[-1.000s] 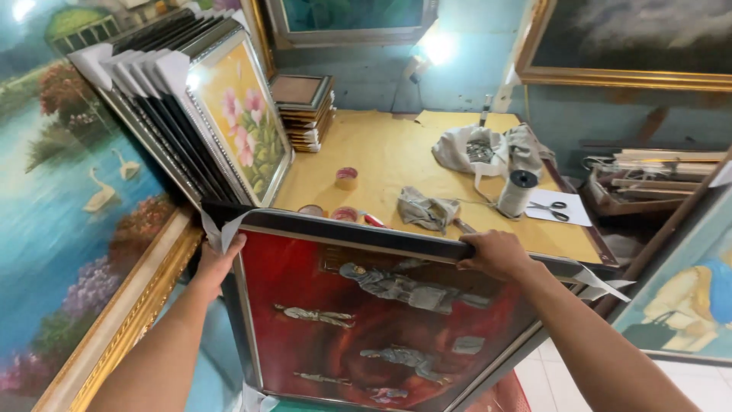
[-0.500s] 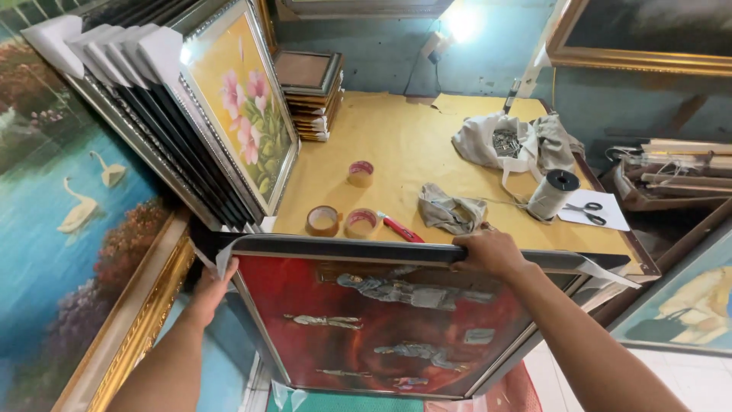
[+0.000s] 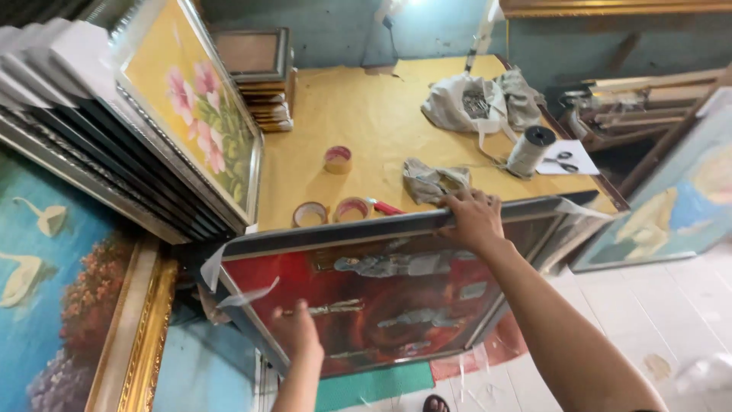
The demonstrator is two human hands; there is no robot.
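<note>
Left hand (image 3: 299,336) has shifted from frame corner onto the red silver-framed painting (image 3: 389,297).
Right hand (image 3: 473,217) grips its top edge; left palm rests flat, fingers open.

both forearms bare, no sleeves, no watch or rings seen. left hand (image 3: 299,338) lower centre of frame, right hand (image 3: 474,217) mid frame, fingers short w/ trimmed nails.
</note>
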